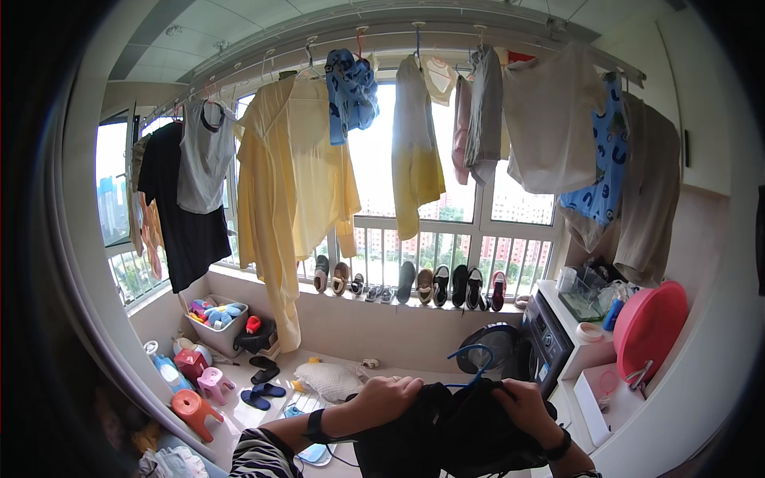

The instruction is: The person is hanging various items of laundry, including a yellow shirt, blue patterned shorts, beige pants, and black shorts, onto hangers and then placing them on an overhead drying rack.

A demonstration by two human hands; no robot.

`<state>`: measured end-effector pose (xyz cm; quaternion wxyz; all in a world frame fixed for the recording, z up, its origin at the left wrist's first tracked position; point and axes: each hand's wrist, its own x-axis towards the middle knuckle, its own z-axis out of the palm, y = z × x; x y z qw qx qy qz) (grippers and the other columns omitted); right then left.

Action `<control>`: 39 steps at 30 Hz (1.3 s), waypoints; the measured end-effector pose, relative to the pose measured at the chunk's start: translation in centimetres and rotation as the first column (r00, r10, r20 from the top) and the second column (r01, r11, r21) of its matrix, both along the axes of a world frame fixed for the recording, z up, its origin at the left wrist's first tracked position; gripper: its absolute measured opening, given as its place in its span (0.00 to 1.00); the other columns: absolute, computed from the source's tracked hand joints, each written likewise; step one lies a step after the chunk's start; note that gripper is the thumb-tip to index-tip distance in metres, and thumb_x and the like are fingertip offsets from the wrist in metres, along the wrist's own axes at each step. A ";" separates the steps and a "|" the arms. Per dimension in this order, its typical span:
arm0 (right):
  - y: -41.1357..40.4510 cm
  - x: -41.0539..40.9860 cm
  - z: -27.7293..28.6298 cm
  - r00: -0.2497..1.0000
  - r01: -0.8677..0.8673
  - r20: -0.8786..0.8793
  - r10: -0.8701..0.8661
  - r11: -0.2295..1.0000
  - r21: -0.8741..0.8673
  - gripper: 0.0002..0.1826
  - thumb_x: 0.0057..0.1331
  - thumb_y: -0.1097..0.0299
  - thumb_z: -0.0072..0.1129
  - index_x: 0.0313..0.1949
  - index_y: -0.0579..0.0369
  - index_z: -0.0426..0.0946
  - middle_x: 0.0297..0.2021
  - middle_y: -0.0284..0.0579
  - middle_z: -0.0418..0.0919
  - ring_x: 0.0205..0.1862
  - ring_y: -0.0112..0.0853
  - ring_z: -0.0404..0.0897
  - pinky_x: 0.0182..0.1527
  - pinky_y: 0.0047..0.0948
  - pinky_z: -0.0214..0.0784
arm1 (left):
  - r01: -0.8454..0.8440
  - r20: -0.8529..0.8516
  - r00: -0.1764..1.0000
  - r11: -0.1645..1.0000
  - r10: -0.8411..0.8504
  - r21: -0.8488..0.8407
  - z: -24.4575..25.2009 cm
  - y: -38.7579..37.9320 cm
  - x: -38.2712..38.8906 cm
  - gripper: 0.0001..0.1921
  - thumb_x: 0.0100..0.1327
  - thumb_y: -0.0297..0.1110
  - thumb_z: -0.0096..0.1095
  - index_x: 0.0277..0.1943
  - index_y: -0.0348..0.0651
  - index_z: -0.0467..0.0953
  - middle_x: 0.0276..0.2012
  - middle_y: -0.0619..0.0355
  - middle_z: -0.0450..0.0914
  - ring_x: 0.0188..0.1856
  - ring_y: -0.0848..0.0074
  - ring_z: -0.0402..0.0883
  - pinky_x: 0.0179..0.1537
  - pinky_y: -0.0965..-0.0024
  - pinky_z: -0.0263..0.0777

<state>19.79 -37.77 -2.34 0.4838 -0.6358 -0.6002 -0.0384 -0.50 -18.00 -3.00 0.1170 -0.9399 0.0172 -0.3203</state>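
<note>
A black garment [406,439] spreads between my two hands at the bottom of the head view. My left hand [382,397] grips its upper edge on one side, and my right hand [523,412] pinches the edge on the other side. From the neck of the cloth rises a blue clothes hanger [478,358], its hook pointing up and left. Most of the hanger's body is hidden inside the black fabric. The lower part of the garment runs out of the picture.
Above hangs a drying rail [442,37] with several garments, including a yellow shirt [269,173]. Shoes [441,284] line the windowsill. A front-loading washing machine [541,334] stands right, its round door [490,352] open, near a red basin [651,328]. Slippers [263,394] and an orange stool [194,409] occupy the floor.
</note>
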 end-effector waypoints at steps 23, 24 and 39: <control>-0.5 -5.0 2.0 0.959 -0.250 -0.152 0.237 0.965 -0.073 0.15 0.60 0.70 0.56 0.45 0.60 0.70 0.32 0.41 0.76 0.34 0.26 0.76 0.37 0.21 0.67 | 0.157 0.451 0.892 0.958 -0.034 -0.239 6.5 9.8 -8.0 0.06 0.47 0.27 0.59 0.31 0.41 0.72 0.21 0.56 0.76 0.24 0.63 0.77 0.26 0.67 0.69; -0.1 -6.4 2.5 0.920 -0.310 -0.285 0.267 0.944 -0.116 0.15 0.60 0.70 0.56 0.46 0.59 0.70 0.33 0.41 0.76 0.34 0.25 0.76 0.35 0.20 0.67 | 0.196 0.465 0.883 0.950 -0.064 -0.242 6.3 11.1 -8.4 0.05 0.48 0.26 0.58 0.30 0.41 0.72 0.21 0.56 0.75 0.24 0.64 0.77 0.28 0.68 0.68; 7.4 -25.3 3.1 0.415 -0.438 -0.735 0.536 0.826 0.355 0.39 0.43 0.69 0.56 0.58 0.66 0.58 0.53 0.54 0.68 0.55 0.41 0.69 0.58 0.39 0.59 | 0.367 0.585 0.781 0.919 -0.220 -0.146 7.0 19.8 -11.1 0.11 0.52 0.26 0.56 0.40 0.45 0.67 0.34 0.57 0.73 0.41 0.65 0.71 0.46 0.64 0.58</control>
